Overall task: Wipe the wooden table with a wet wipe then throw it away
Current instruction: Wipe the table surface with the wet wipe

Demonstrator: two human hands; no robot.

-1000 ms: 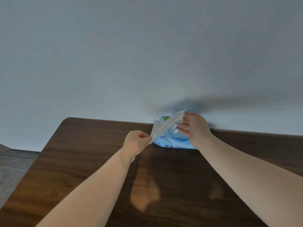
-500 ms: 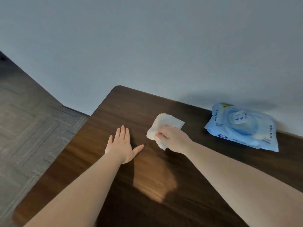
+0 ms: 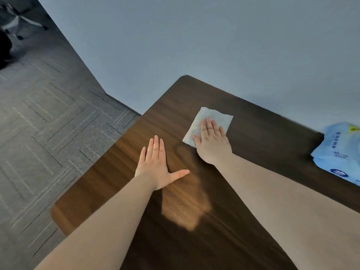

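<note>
Glossy dark wood-grain table [image 3: 253,137], soft matt wet wipe [image 3: 212,115], shiny plastic pack [image 3: 339,151].

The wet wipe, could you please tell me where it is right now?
In the head view, the wet wipe lies spread flat on the wooden table near its far left corner, under the right hand, with the blue pack off to its right.

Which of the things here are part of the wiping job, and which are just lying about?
Part of the job:
wipe, flat under the right hand
table
left hand, flat on the table

Lying about:
wipes pack, at the table's right
dark object on the floor, blurred
</note>
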